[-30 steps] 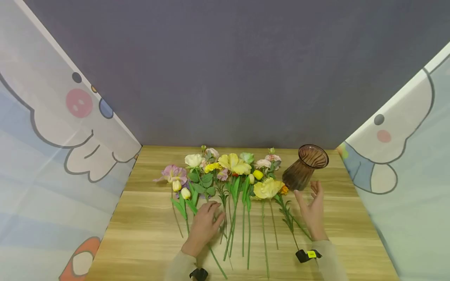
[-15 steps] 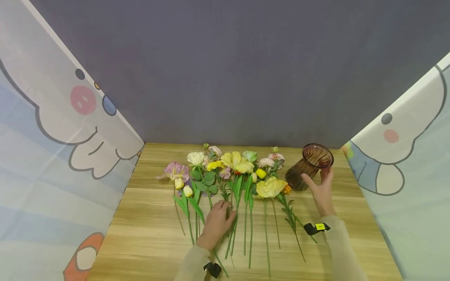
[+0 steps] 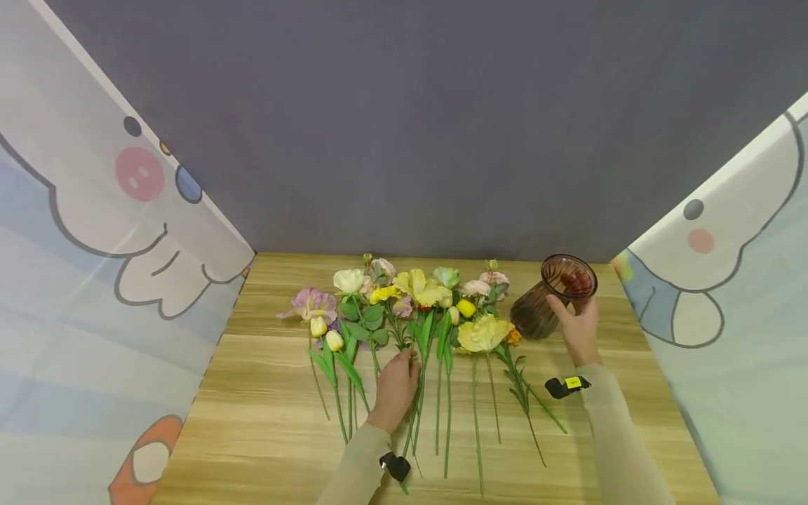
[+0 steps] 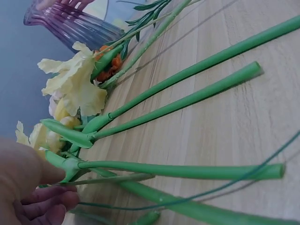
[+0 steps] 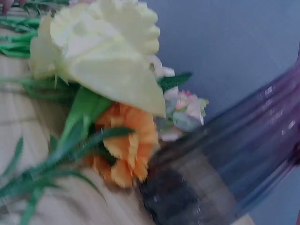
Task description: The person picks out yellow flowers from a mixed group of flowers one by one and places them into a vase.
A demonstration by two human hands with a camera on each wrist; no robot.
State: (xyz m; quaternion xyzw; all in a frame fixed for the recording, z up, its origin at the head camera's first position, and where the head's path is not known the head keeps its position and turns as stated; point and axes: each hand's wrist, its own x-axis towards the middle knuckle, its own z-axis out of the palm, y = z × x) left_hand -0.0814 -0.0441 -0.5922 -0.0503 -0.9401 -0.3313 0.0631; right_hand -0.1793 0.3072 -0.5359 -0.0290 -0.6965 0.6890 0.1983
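Observation:
A ribbed, brownish glass vase (image 3: 535, 311) stands at the right of the table, its wide mouth towards the top. My right hand (image 3: 581, 331) grips it just under the rim, thumb on the near side; the fingers show reddish through the glass. In the right wrist view the vase (image 5: 211, 159) is blurred. My left hand (image 3: 396, 387) is among the stems at the middle, and its thumb and fingers pinch a thin green flower stem (image 4: 108, 206). The palm hides part of that stem, and which bloom it bears is unclear.
Artificial flowers lie in a row, heads away from me: a purple bloom (image 3: 313, 304), cream tulips (image 3: 334, 341), a large yellow bloom (image 3: 485, 333) and an orange one (image 3: 514, 337) close to the vase base. A dark wall (image 3: 404, 140) rises behind the wooden table (image 3: 265, 400).
My right hand has moved up to the vase and taken hold below its rim. My left hand has moved right and forward over the stems, its fingers closing on one.

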